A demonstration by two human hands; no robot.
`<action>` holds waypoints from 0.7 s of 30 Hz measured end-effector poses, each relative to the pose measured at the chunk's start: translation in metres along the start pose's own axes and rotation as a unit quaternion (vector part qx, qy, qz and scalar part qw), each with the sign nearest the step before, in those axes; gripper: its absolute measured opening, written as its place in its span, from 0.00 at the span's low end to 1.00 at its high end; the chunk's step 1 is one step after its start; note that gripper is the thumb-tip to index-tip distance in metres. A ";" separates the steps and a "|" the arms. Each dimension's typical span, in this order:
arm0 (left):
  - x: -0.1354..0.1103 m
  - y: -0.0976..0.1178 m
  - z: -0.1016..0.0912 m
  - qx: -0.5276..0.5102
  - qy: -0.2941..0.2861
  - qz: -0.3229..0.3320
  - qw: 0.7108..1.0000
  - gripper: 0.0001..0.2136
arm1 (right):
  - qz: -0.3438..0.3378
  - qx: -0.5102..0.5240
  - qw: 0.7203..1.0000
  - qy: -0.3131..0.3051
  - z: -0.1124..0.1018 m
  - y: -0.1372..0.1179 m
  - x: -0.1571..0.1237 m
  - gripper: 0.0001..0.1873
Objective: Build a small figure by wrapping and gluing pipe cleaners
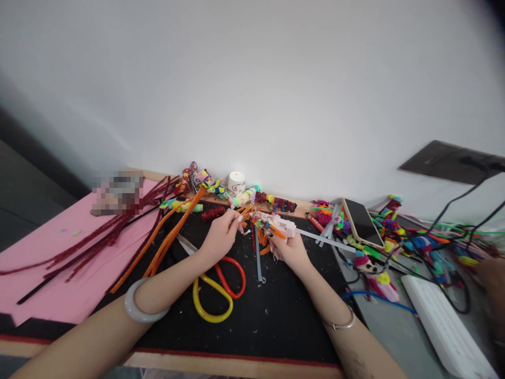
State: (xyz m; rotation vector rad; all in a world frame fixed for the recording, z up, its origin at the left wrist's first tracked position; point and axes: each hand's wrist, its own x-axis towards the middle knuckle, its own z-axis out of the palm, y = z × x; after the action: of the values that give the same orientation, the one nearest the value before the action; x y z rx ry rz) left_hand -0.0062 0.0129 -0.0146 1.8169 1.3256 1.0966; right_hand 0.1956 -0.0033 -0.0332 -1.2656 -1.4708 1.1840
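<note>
My left hand is pinched closed over the black mat, with small orange pipe cleaner pieces at its fingertips. My right hand is wrapped round a pale pink hot glue gun; its nozzle points left toward my left fingertips. A long translucent glue stick runs out of its back. Another glue stick lies on the mat between my hands. Scissors with one red and one yellow handle loop lie under my left forearm, partly covered.
Orange pipe cleaners and dark red ones spread over pink board at left. A white jar stands by the wall among colourful figures. Rightward are a phone, cables, a white power strip and another person's blurred hand.
</note>
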 end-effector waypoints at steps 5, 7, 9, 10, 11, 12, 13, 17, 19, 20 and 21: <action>0.000 0.001 -0.001 0.007 -0.004 -0.006 1.000 0.12 | 0.002 -0.003 1.000 0.005 0.000 0.001 0.000 0.12; 0.000 0.001 -0.001 0.007 -0.005 -0.006 1.000 0.12 | -0.001 -0.005 1.000 0.005 0.000 0.001 0.000 0.12; 0.000 0.001 -0.001 0.007 -0.003 -0.005 1.000 0.12 | -0.003 -0.006 1.000 0.004 0.000 0.000 0.000 0.13; 0.000 0.001 -0.001 0.006 -0.002 -0.005 1.000 0.12 | -0.001 -0.005 1.000 0.006 0.000 -0.001 0.000 0.13; 0.000 0.001 -0.001 0.005 -0.002 -0.005 1.000 0.12 | 0.001 -0.004 1.000 0.008 0.000 -0.001 0.000 0.14; 0.000 0.001 -0.001 0.005 -0.003 -0.005 1.000 0.12 | 0.003 -0.003 1.000 0.009 -0.001 -0.001 0.000 0.14; 0.000 0.001 -0.001 0.004 -0.003 -0.005 1.000 0.12 | 0.003 -0.002 1.000 0.010 -0.001 -0.001 0.000 0.14; 0.000 0.002 -0.002 0.006 -0.002 -0.003 1.000 0.12 | 0.002 -0.005 1.000 0.011 -0.001 0.002 0.001 0.15; 0.000 0.003 -0.002 0.004 0.001 -0.002 1.000 0.12 | 0.004 -0.010 1.000 0.015 -0.001 0.003 0.001 0.16; 0.000 0.003 -0.002 0.002 0.001 -0.002 1.000 0.12 | 0.005 -0.012 1.000 0.017 -0.001 0.004 0.001 0.16; -0.001 0.003 -0.002 0.000 0.001 -0.003 1.000 0.12 | 0.006 -0.014 1.000 0.018 -0.001 0.004 0.001 0.17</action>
State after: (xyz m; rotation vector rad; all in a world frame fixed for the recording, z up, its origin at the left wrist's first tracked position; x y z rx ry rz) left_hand -0.0063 0.0115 -0.0113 1.8116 1.3310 1.0966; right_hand 0.1974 -0.0020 -0.0368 -1.3104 -1.4595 1.1463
